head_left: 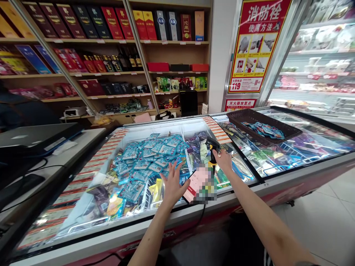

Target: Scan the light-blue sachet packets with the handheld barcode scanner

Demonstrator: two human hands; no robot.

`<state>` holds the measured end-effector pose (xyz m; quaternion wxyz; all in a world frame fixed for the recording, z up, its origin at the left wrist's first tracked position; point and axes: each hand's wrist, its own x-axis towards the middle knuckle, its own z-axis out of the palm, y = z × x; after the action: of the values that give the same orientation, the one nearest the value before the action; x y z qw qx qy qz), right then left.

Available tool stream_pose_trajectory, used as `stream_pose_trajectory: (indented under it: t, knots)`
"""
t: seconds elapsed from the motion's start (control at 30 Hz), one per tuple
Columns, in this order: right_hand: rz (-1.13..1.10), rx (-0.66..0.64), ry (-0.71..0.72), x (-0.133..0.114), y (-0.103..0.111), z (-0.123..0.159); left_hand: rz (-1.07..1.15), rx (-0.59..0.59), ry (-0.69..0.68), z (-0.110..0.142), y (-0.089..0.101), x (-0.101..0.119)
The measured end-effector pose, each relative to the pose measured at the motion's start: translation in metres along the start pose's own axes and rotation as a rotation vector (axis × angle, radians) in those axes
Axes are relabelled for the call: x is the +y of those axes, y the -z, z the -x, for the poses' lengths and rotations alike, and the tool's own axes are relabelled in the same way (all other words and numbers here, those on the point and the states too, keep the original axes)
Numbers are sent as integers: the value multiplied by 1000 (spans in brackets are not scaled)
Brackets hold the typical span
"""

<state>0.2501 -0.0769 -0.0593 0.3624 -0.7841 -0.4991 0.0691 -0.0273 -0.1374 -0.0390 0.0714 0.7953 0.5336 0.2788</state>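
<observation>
My left hand (172, 184) is open, its fingers spread above the front of the chest freezer, with nothing in it. Right beside its thumb lies a phone (192, 184) with a pink lit screen, partly blurred out. My right hand (223, 159) is closed on a black and yellow barcode scanner (212, 145), whose head points away from me. A wide heap of small blue packets (146, 151) spreads beyond my left hand; I cannot tell whether it rests on the glass or under it.
A brown plastic tray (235, 117) with several blue packets stands on the freezer's (266, 184) right half. At the left, a counter carries a dark flat device (41, 135) and cables. Shelves of boxes (108, 37) line the back, with a lit display fridge (318, 74) at the right.
</observation>
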Motion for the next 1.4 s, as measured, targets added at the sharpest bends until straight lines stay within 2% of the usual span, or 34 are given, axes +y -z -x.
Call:
stream_pose_trajectory:
  t: [0.3,0.47,0.7,0.9,1.07,1.27,1.4]
  knots:
    - [21,-64,-31,-4,2,-5,-65,8,43,-4,-12,-2]
    - [65,-102,-83,-14,6,-5,-71,40,86,-7,0,7]
    - [130,-177,-147,-25,8,-15,-140,259,96,-24,25,10]
    - [139,-201,-151,-26,5,-22,-148,260,19,-60,22,-2]
    - [23,-169,-147,-25,-1,-31,-158,271,-70,-83,7,-14]
    - [-201,-97,-205,-8,-5,-41,-111,295,-190,-75,-13,-30]
    - [-508,13,-181,-4,-4,-39,19,261,-237,-74,-15,-32]
